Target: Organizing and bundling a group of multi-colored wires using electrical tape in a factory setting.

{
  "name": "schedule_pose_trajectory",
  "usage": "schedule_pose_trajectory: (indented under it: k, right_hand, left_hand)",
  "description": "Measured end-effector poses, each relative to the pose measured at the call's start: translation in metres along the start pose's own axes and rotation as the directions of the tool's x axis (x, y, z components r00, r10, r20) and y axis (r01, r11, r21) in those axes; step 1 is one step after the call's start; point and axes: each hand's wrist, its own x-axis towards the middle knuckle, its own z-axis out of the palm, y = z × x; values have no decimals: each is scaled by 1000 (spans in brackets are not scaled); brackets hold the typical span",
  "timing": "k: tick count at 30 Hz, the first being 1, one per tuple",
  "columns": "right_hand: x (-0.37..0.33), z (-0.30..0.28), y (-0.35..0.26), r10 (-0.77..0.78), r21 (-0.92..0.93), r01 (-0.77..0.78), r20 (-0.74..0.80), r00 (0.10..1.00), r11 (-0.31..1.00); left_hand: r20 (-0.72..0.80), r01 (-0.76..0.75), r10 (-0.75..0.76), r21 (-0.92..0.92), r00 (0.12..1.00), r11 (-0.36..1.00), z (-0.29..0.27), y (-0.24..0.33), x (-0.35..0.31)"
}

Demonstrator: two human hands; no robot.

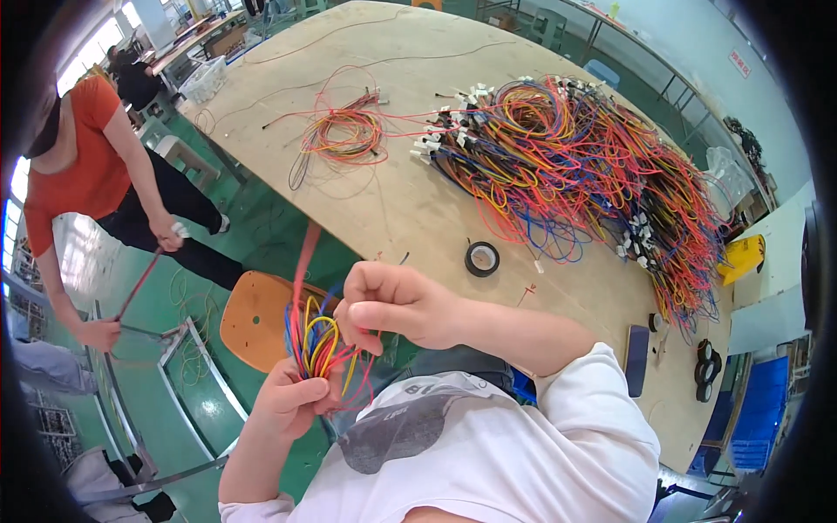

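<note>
My left hand [295, 397] is closed around a coiled bundle of wires [316, 344] in red, yellow and blue, held in front of my body beside the table's near edge. My right hand [397, 303] is just right of the bundle's top, its fingers curled in a pinch. Thin red wire shows under those fingertips, looping down toward the left hand; the exact pinch point is partly hidden by the fingers.
On the wooden table [410, 52] lie a large heap of colored wires [558, 166], a smaller coil [344, 135] and a black tape roll [481, 259]. An orange stool [253, 318] stands at the left. A co-worker in an orange shirt [74, 166] holds a red strand.
</note>
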Motion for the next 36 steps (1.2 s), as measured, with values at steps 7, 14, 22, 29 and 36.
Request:
schedule_pose_trajectory:
  k: [7,14,22,29,36]
  right_hand:
    - [-10,-10,2,-49,156,53,-31,998,986]
    - [-19,-29,2,80,51,-79,-12,997,996]
    - [-51,-228,-124,-697,-532,-639,-121,706,-555]
    - [-49,-266,-216,-309,-561,-761,-698,646,-325]
    - [142,-282,-401,-328,-86,-391,-398,857,-916]
  left_hand:
    - [104,-7,22,-144,994,990,-2,-7,5]
    - [80,114,-122,97,989,989,-5,2,13]
    - [-237,-86,70,-55,969,995,-26,-10,-5]
    - [-266,-35,-1,-130,964,991,-53,-21,-8]
    - [-290,-17,-36,-177,956,984,-75,-26,-11]
